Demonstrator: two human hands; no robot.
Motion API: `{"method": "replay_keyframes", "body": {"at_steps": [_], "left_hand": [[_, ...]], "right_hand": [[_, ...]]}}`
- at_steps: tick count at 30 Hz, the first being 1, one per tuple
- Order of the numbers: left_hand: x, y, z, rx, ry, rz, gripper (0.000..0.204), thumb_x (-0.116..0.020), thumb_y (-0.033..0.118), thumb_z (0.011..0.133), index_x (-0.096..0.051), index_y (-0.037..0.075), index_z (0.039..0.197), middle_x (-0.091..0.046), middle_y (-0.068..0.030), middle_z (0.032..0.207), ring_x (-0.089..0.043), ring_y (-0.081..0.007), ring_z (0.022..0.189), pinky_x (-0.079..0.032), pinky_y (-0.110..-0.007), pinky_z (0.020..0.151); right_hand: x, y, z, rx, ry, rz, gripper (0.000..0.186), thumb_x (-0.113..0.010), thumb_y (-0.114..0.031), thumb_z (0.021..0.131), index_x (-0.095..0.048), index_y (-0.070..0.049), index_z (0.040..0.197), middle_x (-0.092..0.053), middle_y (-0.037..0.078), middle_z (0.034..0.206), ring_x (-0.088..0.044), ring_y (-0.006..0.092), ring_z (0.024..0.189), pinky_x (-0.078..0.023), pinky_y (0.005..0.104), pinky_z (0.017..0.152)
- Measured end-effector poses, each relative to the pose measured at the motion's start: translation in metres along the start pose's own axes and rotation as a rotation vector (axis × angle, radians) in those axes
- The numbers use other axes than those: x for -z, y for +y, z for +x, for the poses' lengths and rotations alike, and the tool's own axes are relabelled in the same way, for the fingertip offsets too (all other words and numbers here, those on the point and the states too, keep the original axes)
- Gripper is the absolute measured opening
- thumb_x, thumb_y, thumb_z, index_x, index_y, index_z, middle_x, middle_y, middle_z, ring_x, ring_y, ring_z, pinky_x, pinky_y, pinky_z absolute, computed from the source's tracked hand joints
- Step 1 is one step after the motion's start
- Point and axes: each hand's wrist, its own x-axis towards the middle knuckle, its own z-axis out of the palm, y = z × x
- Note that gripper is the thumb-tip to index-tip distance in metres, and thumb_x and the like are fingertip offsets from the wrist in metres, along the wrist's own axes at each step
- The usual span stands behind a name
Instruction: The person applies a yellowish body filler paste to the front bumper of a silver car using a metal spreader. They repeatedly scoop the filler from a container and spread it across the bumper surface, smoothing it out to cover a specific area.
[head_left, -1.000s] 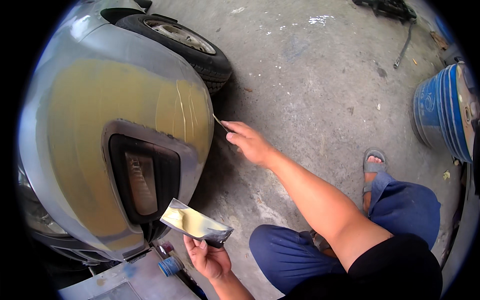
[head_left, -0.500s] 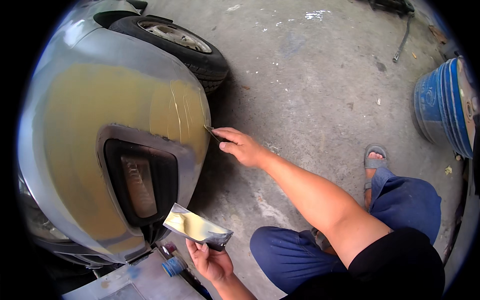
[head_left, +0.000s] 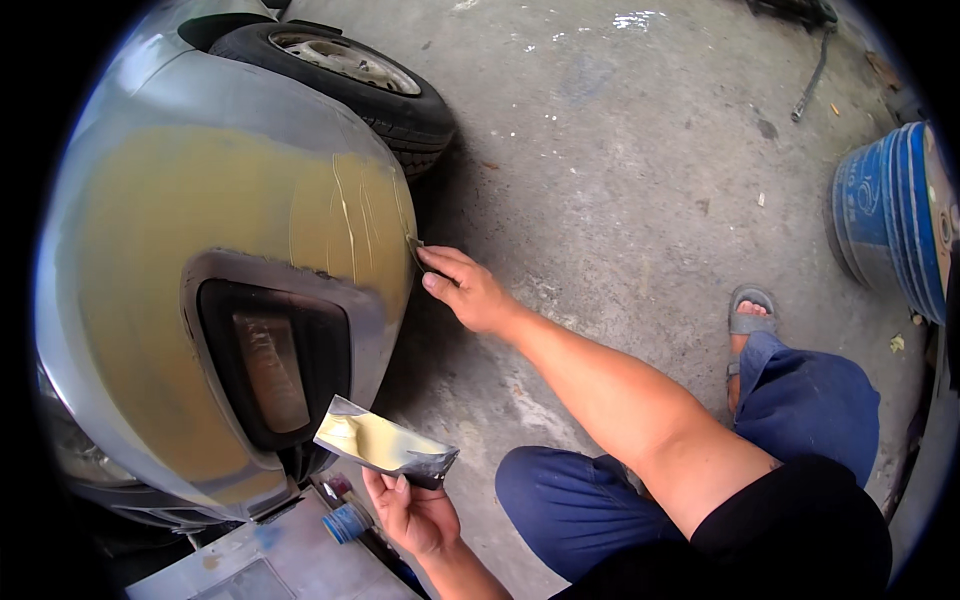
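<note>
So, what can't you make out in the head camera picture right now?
- Head view: some fingertips of the left hand, hidden behind the paste-smeared plate.
- Head view: the flat face of the thin spreader in the right hand, turned nearly edge-on.
- Head view: the blue bucket's right side, cut off by the dark rim.
- Head view: part of the wheel, behind the car body.

Left of the right fingers (head_left: pixel 446 263), the silvery-grey bumper (head_left: pixel 230 95) bears a mustard-tan patch (head_left: pixel 170 215) streaked with thin pale-yellow ridges (head_left: pixel 349 230). Above the left fingers (head_left: pixel 398 503), cream paste (head_left: pixel 375 441) covers much of a plate (head_left: pixel 432 469) mottled grey and black. Well right of both, a blue bucket (head_left: pixel 866 205) carries pale markings.
</note>
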Motion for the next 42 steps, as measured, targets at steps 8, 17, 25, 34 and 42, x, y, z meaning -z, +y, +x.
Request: {"method": "replay_keyframes", "body": {"at_steps": [8,17,25,34,42], "left_hand": [[-0.013,-0.017,0.022,0.043,-0.069,-0.099,0.058,-0.049,-0.007,0.087,-0.030,0.000,0.141,-0.049,-0.0170,0.136,-0.050,-0.0325,0.125,-0.045,-0.055,0.100],[-0.023,-0.005,0.026,-0.020,-0.088,-0.061,0.054,-0.046,-0.006,0.090,-0.029,-0.001,0.141,-0.050,-0.0182,0.135,-0.053,-0.0289,0.123,-0.049,-0.047,0.099],[-0.007,-0.005,0.019,-0.069,-0.087,0.130,0.049,-0.043,-0.009,0.091,-0.034,-0.005,0.139,-0.051,-0.0188,0.133,-0.053,-0.0240,0.121,-0.047,-0.038,0.100],[0.018,0.008,0.027,-0.096,-0.111,0.273,0.048,-0.044,-0.008,0.091,-0.036,-0.003,0.138,-0.054,-0.0179,0.130,-0.056,-0.0244,0.117,-0.050,-0.039,0.097],[0.031,0.015,0.042,-0.249,-0.279,0.475,0.044,-0.047,-0.007,0.093,-0.041,-0.006,0.136,-0.057,-0.0134,0.126,-0.054,-0.0137,0.112,-0.040,-0.024,0.094]], "right_hand": [[0.036,-0.045,-0.049,-0.202,-0.319,0.329,0.043,-0.058,-0.024,0.095,-0.054,0.000,0.131,-0.049,0.013,0.138,-0.050,0.0231,0.124,-0.040,0.0348,0.103],[0.059,-0.084,-0.078,0.011,-0.482,-0.130,0.037,-0.074,-0.020,0.081,-0.068,-0.002,0.113,-0.059,0.011,0.124,-0.053,0.0253,0.119,-0.044,0.0352,0.098],[0.032,-0.141,-0.075,0.505,-0.314,-0.564,0.032,-0.076,-0.018,0.074,-0.071,-0.010,0.105,-0.060,0.005,0.119,-0.051,0.0331,0.114,-0.044,0.0433,0.093],[0.027,-0.143,-0.074,0.592,-0.299,-0.634,0.030,-0.075,-0.018,0.073,-0.070,-0.013,0.102,-0.059,0.003,0.120,-0.048,0.0327,0.119,-0.041,0.0448,0.093],[0.022,-0.111,-0.079,0.598,-0.338,-0.751,0.029,-0.073,-0.019,0.076,-0.070,-0.012,0.104,-0.058,0.003,0.120,-0.048,0.0334,0.119,-0.041,0.0461,0.094]]}}
